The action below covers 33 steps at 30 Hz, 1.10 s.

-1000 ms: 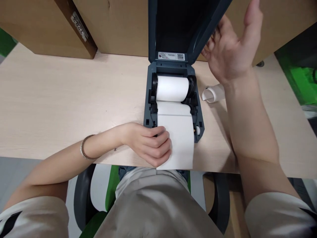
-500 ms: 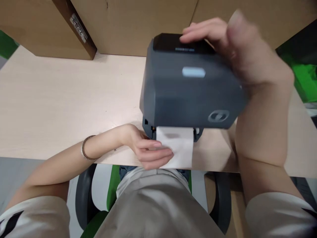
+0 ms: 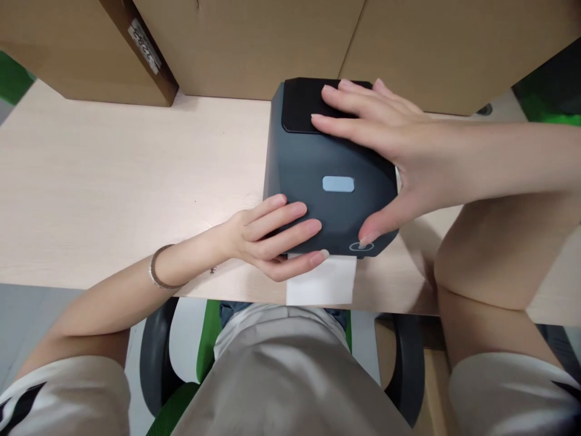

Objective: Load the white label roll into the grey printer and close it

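A dark grey label printer (image 3: pixel 308 160) with a black top panel and a light blue button stands on the table, its lid down. White label paper (image 3: pixel 320 284) sticks out from its front, toward the table edge. My left hand (image 3: pixel 281 239) rests on the lid's front left part, fingers stretched out and slightly apart, its lowest finger close to the paper. Across the right side of the lid lies my right hand (image 3: pixel 394 148), fingers spread over the black panel and thumb near the round logo at the front. Neither hand grips anything.
Large cardboard boxes (image 3: pixel 254 48) stand along the back of the table (image 3: pixel 136 181), one at the left bearing a handwritten label (image 3: pixel 144 45). A chair with black armrests (image 3: pixel 157 357) is at the table's front edge. Something green and black shows at the far right.
The printer lid has come down from its raised position. My right hand has turned flat onto it, and my left hand has moved from the paper up onto the lid.
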### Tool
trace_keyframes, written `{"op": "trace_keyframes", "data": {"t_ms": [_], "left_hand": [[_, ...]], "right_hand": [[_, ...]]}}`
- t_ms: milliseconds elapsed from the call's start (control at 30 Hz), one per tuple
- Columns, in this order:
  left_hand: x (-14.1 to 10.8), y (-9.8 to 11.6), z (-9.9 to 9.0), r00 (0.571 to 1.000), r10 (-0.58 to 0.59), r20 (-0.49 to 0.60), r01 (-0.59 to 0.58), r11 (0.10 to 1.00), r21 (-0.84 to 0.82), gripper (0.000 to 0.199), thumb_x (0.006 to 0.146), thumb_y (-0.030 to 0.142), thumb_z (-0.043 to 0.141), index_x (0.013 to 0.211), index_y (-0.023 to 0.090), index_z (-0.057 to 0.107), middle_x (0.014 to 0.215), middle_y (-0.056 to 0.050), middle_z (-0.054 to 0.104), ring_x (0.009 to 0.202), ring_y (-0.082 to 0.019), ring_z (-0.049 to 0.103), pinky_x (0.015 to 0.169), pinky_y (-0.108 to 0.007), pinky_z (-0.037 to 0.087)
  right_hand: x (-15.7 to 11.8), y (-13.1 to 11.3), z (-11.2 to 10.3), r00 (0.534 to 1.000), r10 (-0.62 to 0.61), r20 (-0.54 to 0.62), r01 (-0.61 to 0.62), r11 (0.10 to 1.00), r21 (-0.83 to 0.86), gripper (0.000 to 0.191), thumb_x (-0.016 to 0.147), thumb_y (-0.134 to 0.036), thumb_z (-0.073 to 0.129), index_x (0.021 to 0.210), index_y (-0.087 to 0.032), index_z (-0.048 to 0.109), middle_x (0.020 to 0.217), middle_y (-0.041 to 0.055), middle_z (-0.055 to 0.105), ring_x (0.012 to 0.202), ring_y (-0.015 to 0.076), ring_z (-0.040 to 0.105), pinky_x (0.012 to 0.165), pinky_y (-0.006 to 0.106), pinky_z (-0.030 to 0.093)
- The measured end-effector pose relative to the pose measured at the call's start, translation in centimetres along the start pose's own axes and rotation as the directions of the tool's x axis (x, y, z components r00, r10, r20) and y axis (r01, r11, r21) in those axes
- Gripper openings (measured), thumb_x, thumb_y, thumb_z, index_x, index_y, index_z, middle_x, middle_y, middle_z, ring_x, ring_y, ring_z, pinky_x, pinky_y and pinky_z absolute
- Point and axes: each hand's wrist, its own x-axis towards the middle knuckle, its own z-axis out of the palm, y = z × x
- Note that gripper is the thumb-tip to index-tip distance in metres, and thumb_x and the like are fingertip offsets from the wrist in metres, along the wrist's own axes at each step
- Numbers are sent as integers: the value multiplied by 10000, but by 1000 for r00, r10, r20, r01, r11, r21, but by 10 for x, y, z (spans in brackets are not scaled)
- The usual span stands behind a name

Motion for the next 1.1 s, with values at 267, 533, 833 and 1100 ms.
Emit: {"op": "trace_keyframes", "data": {"t_ms": [267,533,833,1100], "left_hand": [[6,13,-8,950,93,297,-85,996,-41,377,793,706,715,706,345,652,563,56,611,642,-202,654,827,-462,685],[29,31,-26,943,328,50,-331,942,53,142,908,544,669,966,415,681,663,97,670,657,-164,688,794,-383,674],[34,32,-33,694,668,-267,-628,744,228,135,890,328,745,942,385,635,945,140,752,947,-141,743,820,-326,630],[39,37,-37,916,386,113,-367,917,-155,244,920,540,682,1158,541,630,894,152,770,807,-136,765,894,-337,644]], "right_hand": [[-2,-18,5,999,39,25,-37,998,-54,1239,707,-959,593,1696,-319,207,1757,5,83,1639,378,79,1378,589,53],[-4,-58,24,999,30,-10,-32,988,-150,1182,784,-759,701,1686,-210,167,1749,115,103,1603,461,154,1302,687,196],[-15,-114,12,986,158,-47,-165,932,-323,662,960,-346,465,1596,-174,396,1620,108,439,1488,335,448,1376,540,148],[-14,-116,9,981,187,-43,-192,957,-218,651,962,-385,493,1580,-184,466,1613,102,453,1480,369,464,1354,591,216]]}}
